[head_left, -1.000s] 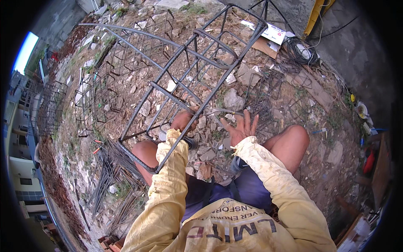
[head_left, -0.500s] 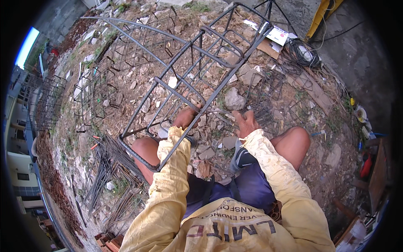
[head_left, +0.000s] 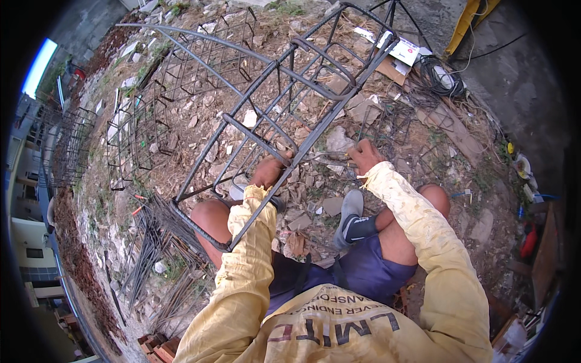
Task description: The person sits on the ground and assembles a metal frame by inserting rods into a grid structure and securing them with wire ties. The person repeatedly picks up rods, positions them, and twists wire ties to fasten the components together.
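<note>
A long cage of dark steel rebar (head_left: 284,97) lies tilted across my knees over rubble. My left hand (head_left: 269,172) reaches through it and closes on one of its bars near the lower long rod. My right hand (head_left: 365,155) is closed on a thin metal tool (head_left: 330,158) that points left at the cage's right-hand rod. My yellow sleeves cover both forearms. I sit with knees apart, a grey sock (head_left: 351,218) between them.
Rubble and broken stone cover the ground. A bundle of loose rebar (head_left: 151,254) lies at lower left, more wire cages (head_left: 139,127) at left. Coiled cable (head_left: 439,75), cardboard and a yellow object (head_left: 469,21) sit at upper right. Red bricks (head_left: 160,351) lie near the lower edge.
My right hand, open with spread fingers a second ago, has closed on the thin tool and moved up to the cage. The view has shifted closer to the cage.
</note>
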### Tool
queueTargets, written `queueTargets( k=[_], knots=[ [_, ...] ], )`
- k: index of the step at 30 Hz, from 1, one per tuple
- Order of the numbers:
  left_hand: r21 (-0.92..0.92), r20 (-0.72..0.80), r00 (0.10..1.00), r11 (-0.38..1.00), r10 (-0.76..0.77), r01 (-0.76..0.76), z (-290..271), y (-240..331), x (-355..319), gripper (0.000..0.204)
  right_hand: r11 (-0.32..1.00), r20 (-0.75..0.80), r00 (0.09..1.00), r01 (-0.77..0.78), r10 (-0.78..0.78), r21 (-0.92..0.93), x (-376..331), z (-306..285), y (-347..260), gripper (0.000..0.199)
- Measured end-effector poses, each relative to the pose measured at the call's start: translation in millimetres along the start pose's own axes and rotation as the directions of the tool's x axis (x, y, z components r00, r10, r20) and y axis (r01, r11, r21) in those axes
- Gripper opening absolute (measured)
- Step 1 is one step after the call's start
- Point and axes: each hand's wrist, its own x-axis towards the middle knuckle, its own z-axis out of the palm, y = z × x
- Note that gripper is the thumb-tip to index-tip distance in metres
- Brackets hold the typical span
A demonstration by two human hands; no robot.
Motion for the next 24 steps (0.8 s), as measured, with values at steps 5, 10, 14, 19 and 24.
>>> queueTargets(
  k=[5, 10, 14, 19, 24],
  knots=[
    [0.089, 0.017, 0.997, 0.993, 0.081, -0.083, -6, -9, 11, 0.031, 0.973, -0.032, 0.972, -0.232, 0.231, -0.015, -28, 12, -48, 0.066],
    [0.037, 0.131, 0.991, 0.999, 0.01, -0.015, -9, -3, 13, 0.037, 0.971, -0.254, 0.94, -0.239, 0.226, -0.019, -46, 31, -79, 0.069],
    [-0.183, 0.262, 0.965, 0.981, -0.018, 0.068, -11, 0, 6, 0.037, 0.953, -0.147, 0.941, -0.3, 0.304, 0.05, -46, 33, -85, 0.066],
    [0.346, 0.211, 0.967, 0.914, 0.146, -0.213, -42, -25, 28, 0.034, 0.939, -0.085, 0.936, -0.34, 0.342, 0.038, -43, 20, -102, 0.065],
    [0.346, 0.179, 0.972, 0.915, 0.151, -0.206, -40, -37, 47, 0.033, 0.869, 0.168, 0.89, -0.451, 0.423, 0.202, -36, 4, -82, 0.062]
  ],
)
